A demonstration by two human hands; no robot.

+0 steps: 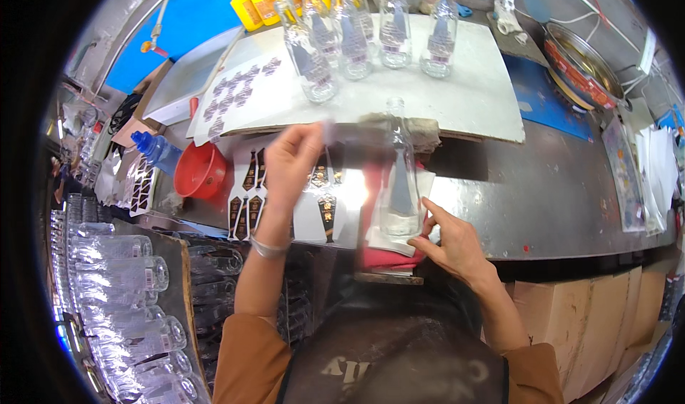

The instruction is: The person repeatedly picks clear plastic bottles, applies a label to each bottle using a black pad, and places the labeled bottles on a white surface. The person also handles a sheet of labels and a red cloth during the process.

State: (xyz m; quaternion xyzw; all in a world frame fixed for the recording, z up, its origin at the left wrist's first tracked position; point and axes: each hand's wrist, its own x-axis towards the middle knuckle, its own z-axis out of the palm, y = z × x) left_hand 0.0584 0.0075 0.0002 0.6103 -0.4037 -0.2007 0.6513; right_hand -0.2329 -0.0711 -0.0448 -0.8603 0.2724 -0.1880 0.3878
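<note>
A clear glass bottle (401, 190) with a grey, tie-shaped patch rests on a white cloth (426, 183) over a red pad (385, 259) in front of me. My right hand (457, 246) is at its lower right, thumb by the base and index finger along the side, lightly gripping it. Left of the bottle, my left hand (296, 154) is raised with its fingertips pinched together. Something small and pale shows at those fingertips, too blurred to name. Below that hand lie sheets of black-and-gold tie-shaped decals (327, 215).
Several clear bottles (437, 47) stand on a white board (471, 108), beside small printed decals (232, 94). A red bowl (200, 172) and a blue-capped bottle (155, 149) sit at left. Glassware (128, 275) fills the lower left; cardboard boxes (585, 311) stand lower right.
</note>
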